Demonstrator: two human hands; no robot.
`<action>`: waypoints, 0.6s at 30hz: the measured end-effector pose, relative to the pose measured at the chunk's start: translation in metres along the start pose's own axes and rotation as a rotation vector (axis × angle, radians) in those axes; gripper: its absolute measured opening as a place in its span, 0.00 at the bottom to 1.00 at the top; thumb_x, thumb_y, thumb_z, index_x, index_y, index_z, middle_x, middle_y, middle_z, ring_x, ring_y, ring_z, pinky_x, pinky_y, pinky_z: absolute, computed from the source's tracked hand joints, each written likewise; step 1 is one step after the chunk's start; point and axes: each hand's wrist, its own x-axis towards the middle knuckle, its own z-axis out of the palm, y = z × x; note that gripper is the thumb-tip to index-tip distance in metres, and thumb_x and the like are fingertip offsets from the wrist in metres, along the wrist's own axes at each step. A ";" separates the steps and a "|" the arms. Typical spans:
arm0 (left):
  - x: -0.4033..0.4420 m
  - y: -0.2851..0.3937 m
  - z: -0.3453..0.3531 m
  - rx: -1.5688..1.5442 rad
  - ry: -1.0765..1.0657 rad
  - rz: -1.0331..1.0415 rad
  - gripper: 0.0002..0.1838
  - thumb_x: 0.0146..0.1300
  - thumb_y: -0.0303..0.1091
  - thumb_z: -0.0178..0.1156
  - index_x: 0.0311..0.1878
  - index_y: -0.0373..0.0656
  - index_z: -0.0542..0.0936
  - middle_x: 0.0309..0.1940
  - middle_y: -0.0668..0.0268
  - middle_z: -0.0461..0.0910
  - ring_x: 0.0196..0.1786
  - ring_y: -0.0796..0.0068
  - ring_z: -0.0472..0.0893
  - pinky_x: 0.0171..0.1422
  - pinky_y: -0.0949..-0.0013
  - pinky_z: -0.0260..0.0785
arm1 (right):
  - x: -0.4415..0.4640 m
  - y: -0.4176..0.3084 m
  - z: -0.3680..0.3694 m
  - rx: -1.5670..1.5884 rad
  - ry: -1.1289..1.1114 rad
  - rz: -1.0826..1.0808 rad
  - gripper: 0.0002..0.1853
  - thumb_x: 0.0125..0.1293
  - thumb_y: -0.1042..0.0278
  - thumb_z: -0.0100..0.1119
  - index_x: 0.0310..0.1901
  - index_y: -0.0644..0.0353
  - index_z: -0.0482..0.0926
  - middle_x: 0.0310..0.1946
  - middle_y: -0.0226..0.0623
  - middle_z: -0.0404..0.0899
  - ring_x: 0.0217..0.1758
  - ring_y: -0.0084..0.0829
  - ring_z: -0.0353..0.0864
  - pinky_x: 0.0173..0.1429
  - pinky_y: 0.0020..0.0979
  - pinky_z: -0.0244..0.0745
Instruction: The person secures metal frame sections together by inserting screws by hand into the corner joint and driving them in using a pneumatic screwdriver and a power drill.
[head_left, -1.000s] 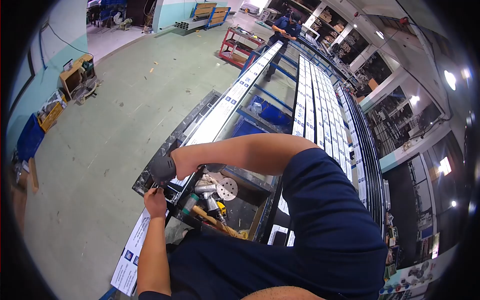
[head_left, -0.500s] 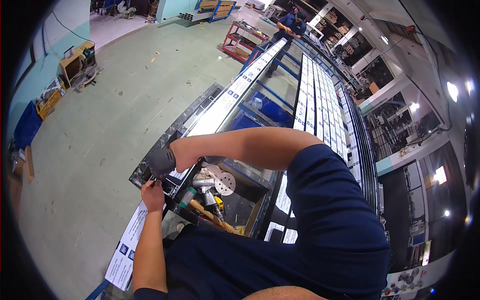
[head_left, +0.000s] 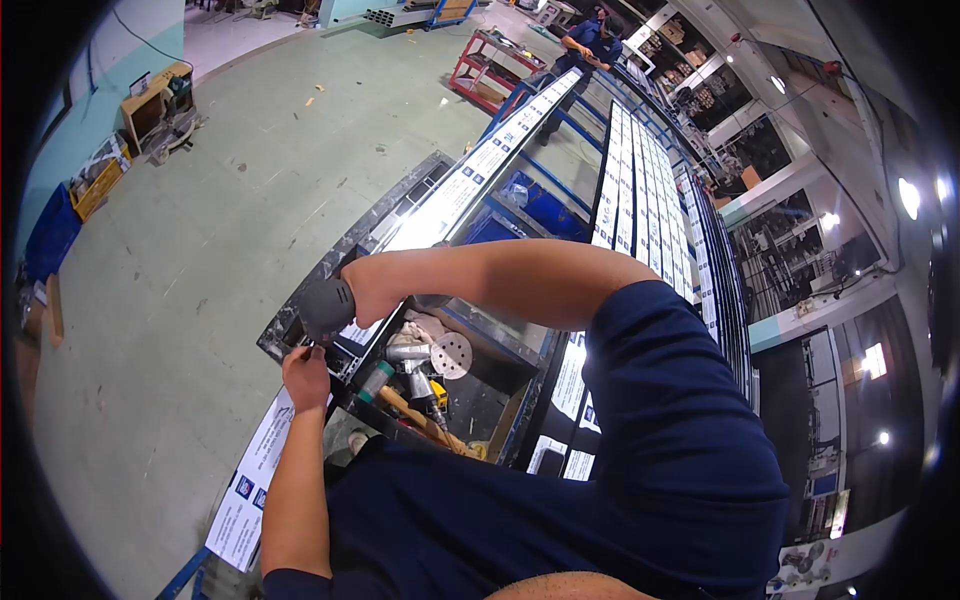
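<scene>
My right hand is wrapped around a dark grey power tool that looks like a cordless drill; its grip is partly covered by the hand. The tool's nose points down toward the end of a long profile covered in white printed film. Just below the tool, my left hand has its fingers pinched together at the profile; what they hold is too small to make out. Beside the hands, an open dark tray contains a metal air tool, a perforated sanding disc and a wooden handle.
More film-covered profiles lie side by side on the right. A blue bin sits under the frame. At the far end stands a co-worker near a red cart. Another blue bin rests along the left wall.
The camera view has shifted slightly. Both hands stay at the same spot on the profile, with the left fingers a little closer under the tool. The co-worker remains at the far end.
</scene>
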 end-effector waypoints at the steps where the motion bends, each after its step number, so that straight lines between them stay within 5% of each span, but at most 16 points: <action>1: 0.000 0.000 0.000 0.009 0.001 0.010 0.14 0.62 0.39 0.68 0.38 0.34 0.87 0.40 0.46 0.84 0.49 0.45 0.82 0.59 0.53 0.71 | -0.004 -0.004 -0.002 0.015 -0.009 0.029 0.08 0.58 0.67 0.65 0.37 0.58 0.88 0.27 0.34 0.85 0.27 0.34 0.85 0.27 0.36 0.82; 6: -0.003 0.009 -0.003 0.018 0.000 0.051 0.14 0.62 0.38 0.67 0.37 0.34 0.87 0.37 0.47 0.83 0.48 0.45 0.81 0.57 0.53 0.71 | -0.031 -0.020 -0.011 -0.041 0.049 -0.059 0.10 0.54 0.66 0.66 0.38 0.56 0.89 0.30 0.38 0.88 0.31 0.39 0.87 0.35 0.39 0.84; 10: -0.002 0.003 0.000 0.006 -0.005 0.060 0.13 0.63 0.38 0.67 0.36 0.34 0.86 0.35 0.47 0.83 0.46 0.45 0.81 0.55 0.52 0.71 | -0.028 -0.018 -0.011 -0.027 -0.002 0.000 0.16 0.51 0.66 0.70 0.44 0.57 0.85 0.36 0.45 0.89 0.43 0.47 0.89 0.50 0.42 0.83; 13: -0.001 0.000 0.001 0.007 -0.012 0.048 0.13 0.63 0.38 0.67 0.36 0.34 0.86 0.36 0.47 0.83 0.45 0.45 0.81 0.54 0.52 0.71 | -0.023 -0.013 -0.006 0.007 -0.008 0.029 0.17 0.51 0.66 0.71 0.44 0.57 0.85 0.36 0.45 0.89 0.43 0.47 0.89 0.50 0.42 0.83; 18: -0.004 0.009 -0.004 0.002 -0.014 0.055 0.14 0.64 0.38 0.66 0.37 0.34 0.87 0.37 0.47 0.84 0.46 0.46 0.82 0.56 0.53 0.71 | -0.010 0.005 0.006 0.048 0.074 -0.067 0.07 0.54 0.65 0.66 0.29 0.60 0.85 0.21 0.42 0.84 0.24 0.40 0.86 0.30 0.41 0.82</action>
